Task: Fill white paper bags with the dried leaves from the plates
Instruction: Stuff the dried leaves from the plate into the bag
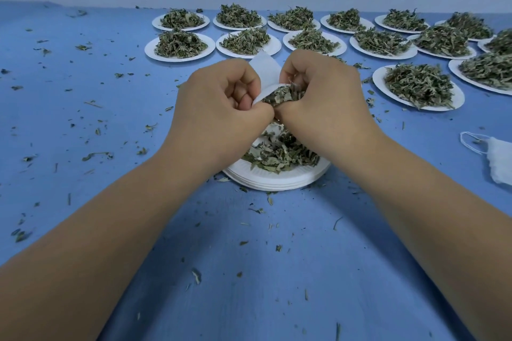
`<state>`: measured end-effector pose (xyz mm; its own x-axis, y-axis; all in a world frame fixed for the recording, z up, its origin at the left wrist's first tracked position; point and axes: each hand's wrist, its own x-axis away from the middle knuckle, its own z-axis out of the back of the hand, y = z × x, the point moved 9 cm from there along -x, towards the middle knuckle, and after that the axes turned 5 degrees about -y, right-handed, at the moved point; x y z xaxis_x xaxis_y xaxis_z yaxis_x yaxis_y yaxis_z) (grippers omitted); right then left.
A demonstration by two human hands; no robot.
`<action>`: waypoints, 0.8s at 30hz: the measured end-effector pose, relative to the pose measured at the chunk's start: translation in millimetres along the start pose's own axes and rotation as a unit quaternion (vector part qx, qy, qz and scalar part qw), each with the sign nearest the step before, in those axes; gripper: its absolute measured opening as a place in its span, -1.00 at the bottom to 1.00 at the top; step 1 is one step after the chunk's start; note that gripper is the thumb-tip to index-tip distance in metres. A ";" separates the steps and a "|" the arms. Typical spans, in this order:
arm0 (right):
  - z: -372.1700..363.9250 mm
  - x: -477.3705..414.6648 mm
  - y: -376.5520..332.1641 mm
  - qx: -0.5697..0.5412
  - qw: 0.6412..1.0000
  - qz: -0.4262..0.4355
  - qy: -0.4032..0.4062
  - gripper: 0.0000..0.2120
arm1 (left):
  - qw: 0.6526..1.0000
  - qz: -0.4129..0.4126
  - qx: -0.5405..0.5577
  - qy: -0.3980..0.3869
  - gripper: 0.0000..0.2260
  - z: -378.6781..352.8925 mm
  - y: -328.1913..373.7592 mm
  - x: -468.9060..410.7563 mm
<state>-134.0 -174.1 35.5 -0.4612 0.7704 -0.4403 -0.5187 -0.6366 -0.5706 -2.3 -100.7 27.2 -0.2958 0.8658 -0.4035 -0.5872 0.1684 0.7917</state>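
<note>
My left hand [219,102] grips a white paper bag [264,72] by its rim, holding it over a stack of white paper plates [277,178]. My right hand [324,94] pinches a clump of dried leaves [282,95] at the bag's mouth. More dried leaves [277,152] lie on the top plate under both hands. The bag's lower part is hidden behind my fingers.
Several white plates heaped with dried leaves [418,86] stand in rows at the back and right of the blue table [83,119]. A white drawstring bag [498,160] lies at the right edge. Leaf crumbs are scattered over the table.
</note>
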 end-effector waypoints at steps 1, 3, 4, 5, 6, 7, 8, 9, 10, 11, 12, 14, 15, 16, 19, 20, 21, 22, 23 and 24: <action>-0.8 0.0 0.5 -0.012 1.000 -0.002 -0.003 -0.81 | 1.000 -0.001 -0.011 0.006 -0.94 1.0 -1.5 -0.5; -3.7 -0.5 2.5 -0.024 0.999 -0.013 -0.018 -0.76 | 0.999 -0.003 -0.044 0.014 -0.93 2.2 -4.6 -1.9; -5.3 -0.6 3.6 -0.027 0.999 -0.019 -0.028 -0.73 | 0.998 0.001 -0.055 0.017 -0.93 2.6 -7.2 -2.9; -6.8 -0.3 4.5 -0.032 0.998 -0.026 -0.039 -0.68 | 0.998 0.006 -0.060 0.020 -0.92 3.5 -10.4 -3.9; -8.4 0.0 5.1 -0.039 0.997 -0.032 -0.051 -0.64 | 0.998 0.011 -0.061 0.026 -0.91 4.9 -13.5 -4.7; -9.7 0.3 5.3 -0.043 0.996 -0.036 -0.062 -0.61 | 0.997 0.014 -0.064 0.034 -0.90 6.8 -15.7 -5.2; -10.5 0.6 4.7 -0.045 0.996 -0.038 -0.073 -0.59 | 0.997 0.016 -0.069 0.042 -0.90 8.9 -16.9 -5.6; -10.3 1.2 3.4 -0.050 0.995 -0.038 -0.081 -0.59 | 0.996 0.016 -0.075 0.048 -0.90 11.2 -17.4 -5.8; -9.2 1.6 1.6 -0.061 0.994 -0.037 -0.086 -0.60 | 0.995 0.016 -0.079 0.053 -0.89 13.2 -17.8 -6.0; -7.8 2.2 0.0 -0.075 0.992 -0.038 -0.092 -0.62 | 0.995 0.017 -0.081 0.057 -0.89 15.3 -18.0 -6.2; -6.5 2.6 -1.1 -0.088 0.991 -0.039 -0.098 -0.65 | 0.995 0.018 -0.082 0.060 -0.88 17.2 -18.5 -6.4; -5.0 3.8 -2.9 -0.105 0.988 -0.038 -0.109 -0.74 | 0.994 0.022 -0.083 0.067 -0.88 20.7 -19.4 -6.7; -3.8 4.1 -3.0 -0.114 0.987 -0.038 -0.109 -0.80 | 0.994 0.023 -0.082 0.069 -0.88 21.8 -19.7 -6.7; -2.9 4.2 -2.6 -0.122 0.986 -0.039 -0.106 -0.85 | 0.994 0.025 -0.081 0.069 -0.88 22.6 -19.9 -6.7; -4.1 5.4 -2.6 -0.140 0.983 -0.038 -0.113 -0.90 | 0.995 0.029 -0.077 0.065 -0.88 22.8 -18.9 -5.9; -5.1 6.1 -4.3 -0.147 0.982 -0.033 -0.117 -0.89 | 0.995 0.028 -0.069 0.063 -0.88 22.6 -17.9 -5.4; -5.5 6.6 -6.5 -0.152 0.981 -0.024 -0.116 -0.88 | 0.996 0.028 -0.056 0.060 -0.88 22.5 -16.8 -4.8; -5.2 6.9 -8.6 -0.152 0.982 -0.014 -0.111 -0.85 | 0.997 0.028 -0.041 0.055 -0.88 21.8 -15.7 -4.3; -4.4 7.2 -10.2 -0.149 0.984 -0.006 -0.103 -0.82 | 0.998 0.028 -0.028 0.047 -0.87 20.5 -14.5 -3.9; -3.6 7.5 -10.9 -0.145 0.985 0.000 -0.094 -0.80 | 0.999 0.027 -0.016 0.036 -0.86 18.4 -13.4 -3.5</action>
<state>-129.2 -161.3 35.9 -0.5998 0.7336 -0.3195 -0.3049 -0.5788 -0.7563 20.6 -97.3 26.5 -0.3807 0.8370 -0.3931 -0.5922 0.1058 0.7988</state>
